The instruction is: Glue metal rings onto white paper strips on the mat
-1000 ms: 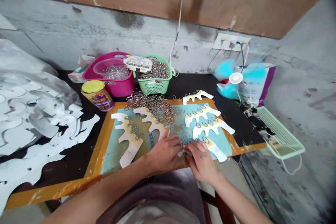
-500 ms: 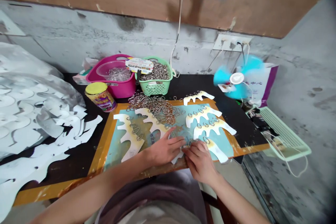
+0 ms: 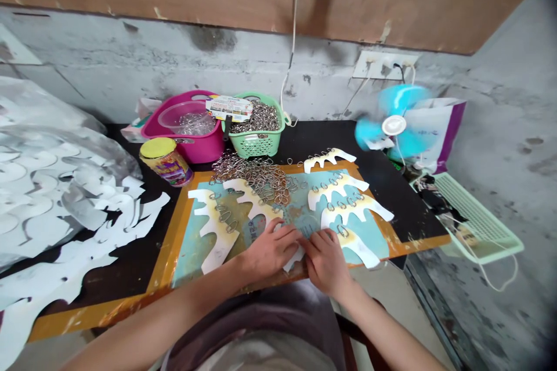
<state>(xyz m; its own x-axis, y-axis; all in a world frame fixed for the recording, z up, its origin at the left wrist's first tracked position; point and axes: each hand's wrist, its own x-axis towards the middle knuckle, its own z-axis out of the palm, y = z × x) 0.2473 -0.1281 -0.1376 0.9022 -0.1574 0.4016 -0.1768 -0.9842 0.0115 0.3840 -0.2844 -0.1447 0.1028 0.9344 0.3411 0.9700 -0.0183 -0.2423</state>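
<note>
My left hand (image 3: 272, 248) and my right hand (image 3: 327, 259) meet low over the blue-topped work board (image 3: 186, 259), fingers bent and fingertips close together. Between them shows part of a white toothed cut-out piece (image 3: 294, 259), with the left fingers closed on its upper part. Whatever the right fingertips pinch is hidden. Right of my right hand lies another visible stretch of white cut-out (image 3: 362, 250) with a metal ring (image 3: 342, 231) on its yellowed edge; I cannot tell whether the two join. More ringed cut-outs (image 3: 221, 239) lie left and right. Loose metal rings (image 3: 256, 177) are heaped behind my hands.
A magenta basket (image 3: 204, 148), a green basket (image 3: 255, 145) of metal pieces and a yellow-lidded can (image 3: 167, 163) stand behind. White cut-outs (image 3: 104, 243) spill from a plastic bag at left. A spinning blue fan (image 3: 394, 125) and a pale green tray (image 3: 491, 229) are at right.
My left fingers have drawn in from a more spread pose. My right hand has shifted slightly left, and both hands' fingertips are now closer together.
</note>
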